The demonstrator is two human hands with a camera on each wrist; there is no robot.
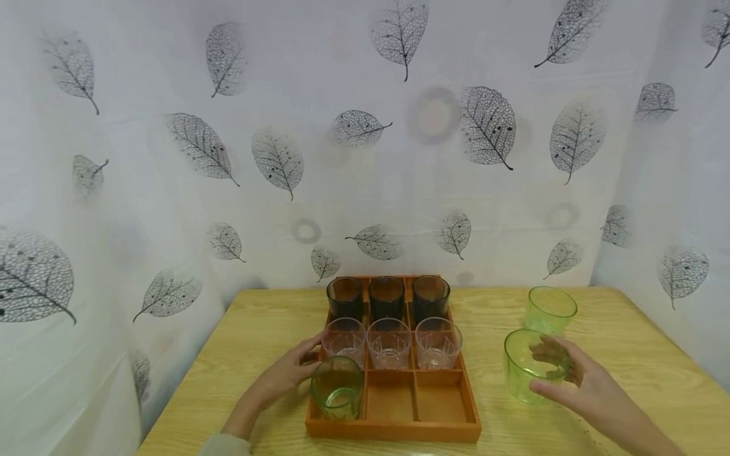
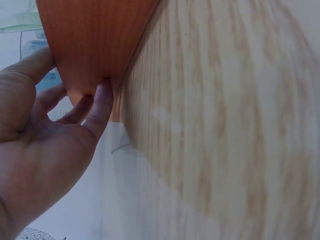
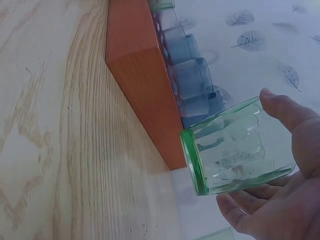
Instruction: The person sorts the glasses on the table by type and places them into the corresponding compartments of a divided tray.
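My right hand (image 1: 578, 380) holds a green glass (image 3: 240, 150) upright to the right of the wooden tray (image 1: 393, 432), thumb on one side and fingers on the other. In the right wrist view the glass is clear of the table. My left hand (image 1: 285, 373) rests against the tray's left side; in the left wrist view its fingertips (image 2: 103, 90) touch the outer wall. Close to this hand, another green glass (image 1: 336, 387) stands in the front left compartment. The tray's front middle compartment (image 1: 390, 396) and front right compartment (image 1: 441, 396) show their wooden floors.
Three clear glasses, one a clear glass (image 1: 390, 345), fill the tray's middle row. Three dark glasses, one a dark glass (image 1: 387, 301), stand in the back row. A further green glass (image 1: 550, 310) is at the table's back right. A leaf-patterned curtain (image 1: 365, 190) hangs behind.
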